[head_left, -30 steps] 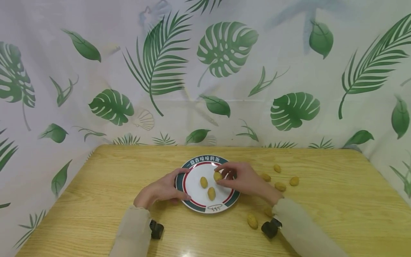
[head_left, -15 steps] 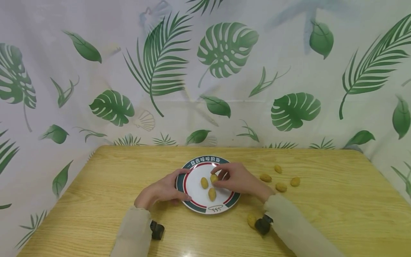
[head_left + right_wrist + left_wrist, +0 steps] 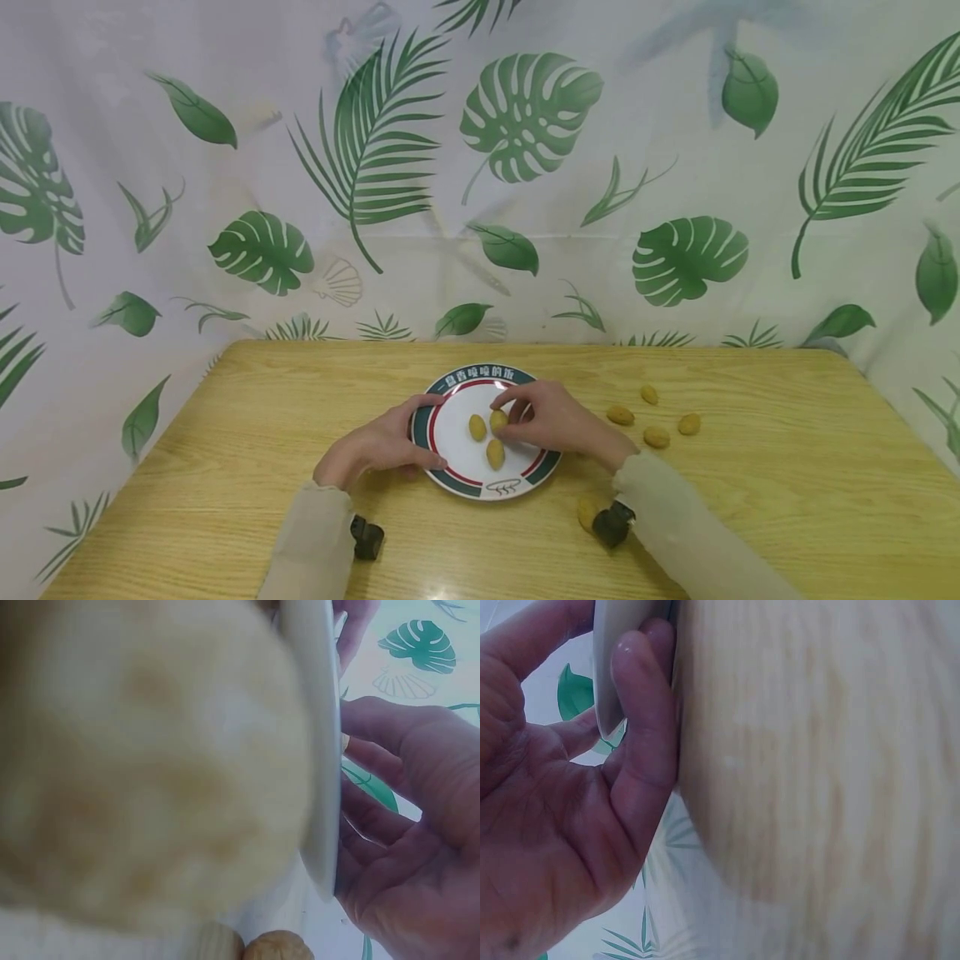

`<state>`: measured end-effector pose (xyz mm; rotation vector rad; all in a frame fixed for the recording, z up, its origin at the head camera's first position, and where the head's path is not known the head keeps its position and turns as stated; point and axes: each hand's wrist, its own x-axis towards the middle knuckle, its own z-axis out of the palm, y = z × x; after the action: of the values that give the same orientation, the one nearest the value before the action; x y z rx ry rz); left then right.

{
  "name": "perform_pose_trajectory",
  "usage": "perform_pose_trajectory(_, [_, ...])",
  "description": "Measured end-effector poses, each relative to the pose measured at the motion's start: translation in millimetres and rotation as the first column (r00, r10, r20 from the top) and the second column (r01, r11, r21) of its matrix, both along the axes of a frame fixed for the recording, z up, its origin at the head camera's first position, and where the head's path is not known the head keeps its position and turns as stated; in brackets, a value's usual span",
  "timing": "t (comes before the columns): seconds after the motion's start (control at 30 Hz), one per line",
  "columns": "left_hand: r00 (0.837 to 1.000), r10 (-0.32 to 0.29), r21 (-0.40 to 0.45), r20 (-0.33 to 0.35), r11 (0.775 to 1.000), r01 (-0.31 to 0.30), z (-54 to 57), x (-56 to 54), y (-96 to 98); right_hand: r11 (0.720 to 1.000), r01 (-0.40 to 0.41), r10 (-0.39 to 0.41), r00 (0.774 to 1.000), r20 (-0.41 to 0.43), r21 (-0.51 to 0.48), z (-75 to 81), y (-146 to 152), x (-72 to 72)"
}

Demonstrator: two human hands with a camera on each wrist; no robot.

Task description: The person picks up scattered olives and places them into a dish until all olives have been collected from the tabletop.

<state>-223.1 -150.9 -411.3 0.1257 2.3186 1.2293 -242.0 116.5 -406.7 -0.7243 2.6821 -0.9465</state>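
Observation:
A white plate (image 3: 457,462) with a dark green and red rim lies on the wooden table. My left hand (image 3: 386,437) grips its left edge; in the left wrist view, some fingers (image 3: 645,727) reach under the plate's edge. Between thumb and fingertips, my right hand (image 3: 558,417) pinches a tan, wrinkled walnut (image 3: 498,419) low over the plate's middle. Two more walnuts rest on the plate, one to the left (image 3: 477,427) and another nearer me (image 3: 495,453). The right wrist view shows the right hand (image 3: 420,802) at the plate's side, with its fingertips hidden.
Several walnuts (image 3: 656,437) lie on the table right of the plate. Another walnut (image 3: 588,510) is partly covered by the right wrist camera (image 3: 613,525); a large blurred walnut (image 3: 150,765) fills much of the right wrist view. A leaf-print cloth (image 3: 562,275) hangs behind the table.
My right hand has moved slightly left with the pinched walnut, bringing it closer to the other two on the plate. The left hand has stayed at the rim.

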Motion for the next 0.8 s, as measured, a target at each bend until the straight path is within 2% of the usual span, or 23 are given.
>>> perform_pose_trajectory(0.27, [1.0,0.001,-0.001,-0.003,1.0,-0.001,-1.2,-0.1,-0.1,0.999,0.0,0.001,1.0,0.014,-0.042,-0.3,8,3.2])
perform_pose_trajectory(0.6, [1.0,-0.003,-0.001,-0.005,1.0,0.003,-1.4,-0.6,0.8,0.997,0.029,-0.032,0.999,-0.043,-0.069,8.8,21,14.1])
perform_pose_trajectory(0.8, [1.0,0.002,0.005,-0.003,1.0,-0.002,-1.8,-0.4,0.5,0.997,0.012,-0.019,0.997,-0.078,-0.082,11.3,29,18.7])
